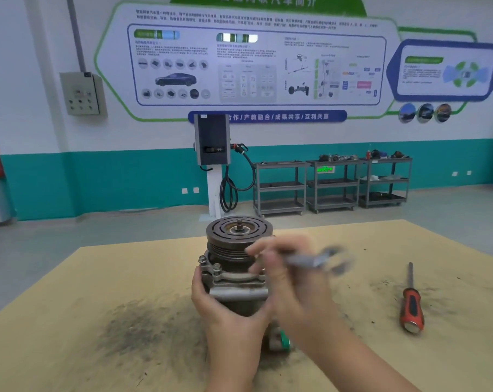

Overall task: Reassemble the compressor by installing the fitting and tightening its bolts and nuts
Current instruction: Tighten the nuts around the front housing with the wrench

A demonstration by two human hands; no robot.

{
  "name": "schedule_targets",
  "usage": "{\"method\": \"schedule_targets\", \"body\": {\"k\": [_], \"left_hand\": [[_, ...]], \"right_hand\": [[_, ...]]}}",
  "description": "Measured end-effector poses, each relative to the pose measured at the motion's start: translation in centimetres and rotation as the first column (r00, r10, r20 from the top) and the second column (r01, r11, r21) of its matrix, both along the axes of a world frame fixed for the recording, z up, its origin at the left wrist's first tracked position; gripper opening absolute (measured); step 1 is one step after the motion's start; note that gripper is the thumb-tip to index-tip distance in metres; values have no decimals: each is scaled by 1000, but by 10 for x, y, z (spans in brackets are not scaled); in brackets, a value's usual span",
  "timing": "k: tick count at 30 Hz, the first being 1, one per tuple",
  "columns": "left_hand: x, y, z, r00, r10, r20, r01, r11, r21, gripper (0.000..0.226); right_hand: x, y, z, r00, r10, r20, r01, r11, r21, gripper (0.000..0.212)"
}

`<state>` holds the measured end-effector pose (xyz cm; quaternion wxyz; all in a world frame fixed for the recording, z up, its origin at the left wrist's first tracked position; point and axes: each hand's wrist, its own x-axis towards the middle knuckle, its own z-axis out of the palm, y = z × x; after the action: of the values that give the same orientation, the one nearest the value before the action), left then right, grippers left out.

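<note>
My left hand (pixel 222 304) grips the compressor (pixel 235 267); my right hand (pixel 290 275) holds a blurred wrench (pixel 321 260). Tightening bolts: next, seat it squarely.

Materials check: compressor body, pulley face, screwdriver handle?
Grey compressor body: likely cast aluminium, dull, grimy. Dark slotted round pulley face: likely steel, brownish like rust. Red-and-black screwdriver handle: looks like moulded plastic or rubber, slight sheen.

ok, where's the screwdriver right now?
Head view: the red-handled screwdriver lies untouched on the table, far right, apart from the compressor and both hands.
</note>
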<state>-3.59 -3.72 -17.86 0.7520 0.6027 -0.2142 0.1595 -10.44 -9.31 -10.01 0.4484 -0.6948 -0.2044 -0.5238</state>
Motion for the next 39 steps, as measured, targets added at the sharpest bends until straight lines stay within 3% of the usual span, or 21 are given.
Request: {"method": "schedule_targets", "body": {"k": [1,3,6,8,15,18,20,23,25,27,30,32,33,34,35,36,37,39], "left_hand": [[3,0,-4,1000,-7,-6,7,1000,-5,123],[4,-3,-9,999,20,37,-22,999,46,126],[-3,-6,-10,995,49,87,-57,994,91,126],[-10,-9,-8,992,59,113,-71,992,107,125],[-9,1,3,998,-44,43,46,998,-47,87],[3,13,8,991,-134,-24,135,991,22,105],[13,22,11,979,-196,-56,201,974,104,108],[24,28,13,956,-286,-69,294,944,149,100],[25,29,12,950,-304,-63,311,935,173,96],[25,29,8,948,-314,-44,317,934,165,100],[25,25,10,950,-310,-38,312,939,145,101],[31,21,12,936,-348,-48,351,932,90,84],[33,19,13,951,-307,-34,309,942,134,69],[35,20,12,940,-338,-38,340,932,123,56],[35,25,9,923,-385,-21,383,912,149,58],[36,27,8,908,-416,-48,419,897,140,74],[38,28,6,922,-384,-48,386,906,172,93],[34,34,8,938,-345,-42,345,915,209,105]], "right_hand": [[-4,-6,3,1000,27,-3,-26,984,178,16],[-8,-24,5,991,130,-4,-111,862,495,16],[-3,-44,8,951,310,-6,-197,617,762,21],[2,-51,5,921,389,-9,-212,522,826,19],[15,-77,12,800,587,-125,-162,411,897,13],[17,-78,9,782,613,-112,-171,383,908,12],[12,-70,-2,856,516,-35,-224,430,874,12],[1,-52,-28,952,293,86,-270,677,685,11],[-4,-40,-40,986,135,102,-166,883,438,13],[-6,-31,-45,993,-70,92,57,988,140,18],[-2,-19,-46,956,-270,112,289,932,-220,29],[6,-8,-45,951,-297,85,307,880,-361,22],[10,-3,-45,946,-316,68,316,855,-412,19],[13,1,-44,940,-335,57,325,838,-438,17],[13,2,-43,941,-333,58,324,843,-429,17],[12,3,-40,952,-301,58,301,881,-366,19],[8,3,-33,967,-249,48,253,935,-248,18],[-1,0,-18,990,-138,33,135,988,76,18]]}}
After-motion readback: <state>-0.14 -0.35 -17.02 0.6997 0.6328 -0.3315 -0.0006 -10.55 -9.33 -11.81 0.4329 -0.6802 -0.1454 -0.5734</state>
